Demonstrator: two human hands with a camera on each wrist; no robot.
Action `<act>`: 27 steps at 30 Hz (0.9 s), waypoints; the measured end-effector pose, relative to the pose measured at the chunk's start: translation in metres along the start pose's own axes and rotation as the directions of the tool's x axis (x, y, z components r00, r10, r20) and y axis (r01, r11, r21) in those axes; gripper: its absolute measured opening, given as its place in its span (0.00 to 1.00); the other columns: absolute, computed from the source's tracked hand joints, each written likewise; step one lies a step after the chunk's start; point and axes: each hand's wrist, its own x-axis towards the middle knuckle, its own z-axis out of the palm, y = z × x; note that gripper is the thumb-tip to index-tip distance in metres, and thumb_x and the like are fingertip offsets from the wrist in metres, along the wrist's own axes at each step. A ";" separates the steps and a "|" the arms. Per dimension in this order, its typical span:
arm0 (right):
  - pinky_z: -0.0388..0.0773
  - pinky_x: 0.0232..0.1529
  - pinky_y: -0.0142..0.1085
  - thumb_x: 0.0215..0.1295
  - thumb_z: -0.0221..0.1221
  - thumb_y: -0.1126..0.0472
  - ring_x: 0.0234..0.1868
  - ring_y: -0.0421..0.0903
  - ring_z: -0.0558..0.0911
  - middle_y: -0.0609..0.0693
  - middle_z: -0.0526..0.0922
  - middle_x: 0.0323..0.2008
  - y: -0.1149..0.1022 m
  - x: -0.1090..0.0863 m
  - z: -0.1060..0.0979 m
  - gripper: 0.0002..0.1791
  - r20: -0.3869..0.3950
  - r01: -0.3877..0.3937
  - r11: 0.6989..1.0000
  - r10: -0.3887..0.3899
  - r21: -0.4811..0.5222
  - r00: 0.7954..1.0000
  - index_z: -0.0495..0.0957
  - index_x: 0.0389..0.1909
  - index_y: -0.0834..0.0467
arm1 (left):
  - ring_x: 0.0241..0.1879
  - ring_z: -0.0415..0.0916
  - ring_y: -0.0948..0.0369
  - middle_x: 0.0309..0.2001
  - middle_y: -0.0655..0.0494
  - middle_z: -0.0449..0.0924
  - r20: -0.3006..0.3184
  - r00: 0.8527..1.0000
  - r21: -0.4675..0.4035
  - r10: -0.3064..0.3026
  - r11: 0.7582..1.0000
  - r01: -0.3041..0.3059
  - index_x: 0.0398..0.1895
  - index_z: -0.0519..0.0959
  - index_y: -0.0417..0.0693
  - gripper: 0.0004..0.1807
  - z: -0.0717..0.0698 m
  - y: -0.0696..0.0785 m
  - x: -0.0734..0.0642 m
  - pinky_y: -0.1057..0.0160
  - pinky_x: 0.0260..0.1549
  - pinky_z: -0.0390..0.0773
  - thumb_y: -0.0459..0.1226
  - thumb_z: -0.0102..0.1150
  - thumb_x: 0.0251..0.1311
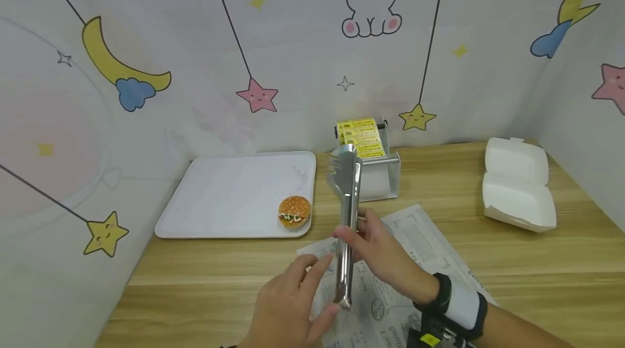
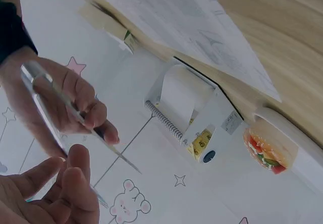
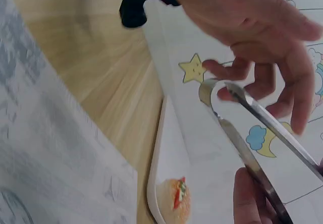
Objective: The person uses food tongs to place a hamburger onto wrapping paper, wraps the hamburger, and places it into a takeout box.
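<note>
A light-brown wood-grain tabletop (image 1: 542,277), its streaks running from side to side, carries a white rectangular tray (image 1: 229,190) with rounded corners at its back left and, just beside that toward the middle, a metal label dispenser (image 1: 382,178) with a coil-spring roller across its front. At the back right, well apart from the dispenser, sits a white clamshell takeaway box (image 1: 518,190), opened out with its lid half toward the back. Nearer the front, a sheet of newsprint-patterned paper (image 1: 376,318) lies askew, one corner near the tray's front edge.
</note>
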 end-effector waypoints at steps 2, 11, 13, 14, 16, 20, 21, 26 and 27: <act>0.81 0.42 0.41 0.76 0.57 0.47 0.45 0.48 0.83 0.59 0.83 0.52 0.000 0.004 -0.005 0.33 0.000 0.037 0.995 -0.037 -0.088 0.999 0.58 0.69 0.63 | 0.25 0.75 0.64 0.45 0.51 0.80 0.007 0.999 0.010 -0.034 0.999 0.033 0.60 0.79 0.44 0.36 -0.007 -0.005 0.001 0.67 0.20 0.76 0.62 0.31 0.77; 0.75 0.28 0.34 0.71 0.64 0.53 0.31 0.44 0.77 0.50 0.78 0.36 0.017 0.031 -0.022 0.31 0.079 0.157 0.914 -0.138 -0.374 0.987 0.68 0.69 0.59 | 0.73 0.57 0.37 0.75 0.38 0.59 0.197 0.913 0.181 -0.356 0.929 0.323 0.78 0.60 0.50 0.48 -0.032 -0.044 -0.016 0.26 0.65 0.51 0.71 0.43 0.65; 0.72 0.25 0.32 0.68 0.67 0.55 0.28 0.42 0.74 0.48 0.78 0.35 0.023 0.039 -0.020 0.30 0.082 0.175 0.880 -0.155 -0.442 0.985 0.70 0.67 0.59 | 0.74 0.52 0.35 0.77 0.37 0.55 0.231 0.877 0.220 -0.420 0.901 0.374 0.79 0.59 0.51 0.50 -0.034 -0.054 -0.023 0.23 0.64 0.46 0.70 0.51 0.62; 0.71 0.23 0.32 0.67 0.68 0.55 0.27 0.41 0.74 0.48 0.78 0.34 0.026 0.042 -0.019 0.30 0.083 0.177 0.859 -0.157 -0.480 0.984 0.71 0.66 0.59 | 0.75 0.51 0.35 0.77 0.36 0.55 0.244 0.861 0.240 -0.446 0.888 0.392 0.79 0.59 0.50 0.50 -0.035 -0.058 -0.027 0.22 0.64 0.45 0.68 0.54 0.61; 0.71 0.22 0.32 0.65 0.69 0.55 0.25 0.40 0.73 0.47 0.78 0.33 0.031 0.050 -0.015 0.29 0.085 0.173 0.818 -0.151 -0.549 0.985 0.73 0.64 0.60 | 0.74 0.51 0.33 0.76 0.34 0.56 0.264 0.832 0.276 -0.488 0.865 0.419 0.78 0.59 0.48 0.50 -0.035 -0.067 -0.033 0.20 0.62 0.45 0.66 0.57 0.60; 0.72 0.23 0.34 0.63 0.71 0.55 0.24 0.40 0.74 0.48 0.78 0.32 0.038 0.060 -0.005 0.28 0.074 0.135 0.754 -0.113 -0.643 0.991 0.75 0.61 0.62 | 0.73 0.53 0.32 0.75 0.30 0.57 0.286 0.789 0.330 -0.544 0.829 0.452 0.79 0.57 0.46 0.51 -0.036 -0.080 -0.041 0.19 0.60 0.46 0.64 0.59 0.61; 0.73 0.24 0.34 0.63 0.71 0.55 0.25 0.40 0.74 0.48 0.78 0.32 0.039 0.061 -0.003 0.28 0.068 0.122 0.742 -0.104 -0.659 0.992 0.75 0.60 0.62 | 0.73 0.54 0.31 0.75 0.30 0.56 0.288 0.783 0.337 -0.551 0.824 0.456 0.79 0.56 0.46 0.51 -0.037 -0.082 -0.041 0.18 0.60 0.46 0.64 0.59 0.61; 0.74 0.28 0.38 0.62 0.72 0.53 0.29 0.42 0.75 0.50 0.79 0.33 0.042 0.065 0.005 0.31 0.048 0.090 0.702 -0.079 -0.707 0.996 0.76 0.61 0.64 | 0.72 0.54 0.31 0.74 0.29 0.56 0.284 0.777 0.351 -0.563 0.814 0.462 0.80 0.54 0.46 0.51 -0.042 -0.089 -0.041 0.18 0.59 0.45 0.63 0.59 0.62; 0.74 0.30 0.38 0.62 0.72 0.53 0.30 0.41 0.75 0.50 0.80 0.34 0.042 0.066 0.006 0.31 0.051 0.095 0.695 -0.084 -0.713 0.995 0.76 0.61 0.64 | 0.72 0.54 0.31 0.75 0.29 0.55 0.283 0.776 0.350 -0.563 0.814 0.463 0.80 0.54 0.46 0.51 -0.043 -0.090 -0.040 0.18 0.59 0.45 0.63 0.59 0.62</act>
